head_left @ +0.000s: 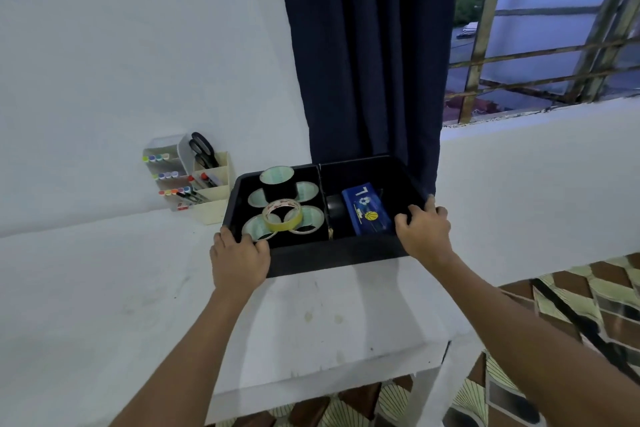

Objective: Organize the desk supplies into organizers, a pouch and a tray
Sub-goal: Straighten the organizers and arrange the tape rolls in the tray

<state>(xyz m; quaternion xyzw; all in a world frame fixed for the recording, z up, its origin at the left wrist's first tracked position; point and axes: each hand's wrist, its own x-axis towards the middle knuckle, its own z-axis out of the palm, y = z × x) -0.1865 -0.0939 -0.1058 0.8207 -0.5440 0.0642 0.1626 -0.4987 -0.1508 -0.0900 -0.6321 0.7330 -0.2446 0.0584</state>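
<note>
At the far left, against the wall, stand two organizers side by side on the white surface (104, 288). The clear organizer (162, 163) has three slanted shelves with rows of markers whose caps are of many colours. The cream organizer (213, 198) next to it has stepped compartments; one pair of black scissors (202, 149) stands upright in its back part, and some pens lie in the lower ones.

To the right is one black tray (332, 255), rectangular, matte, with a divider in the middle. My left hand (239, 258) grips its near left corner: the thumb is curled over the rim, while the other fingers go below and I cannot see them. In the left compartment I count six tape rolls. Four flat clear rolls (258, 198) lie on the bottom, one black roll (278, 185) sits on the back pair, and one yellow roll (281, 215) rests on the front pair.

In the right compartment there is one blue pouch (367, 210), smooth, printed with a "7", a football and a basketball, and beside it one more dark roll (334, 206). My right hand (422, 230) grips the near right corner, fingers curled over the rim. A dark blue curtain (367, 45) hangs behind the tray.
</note>
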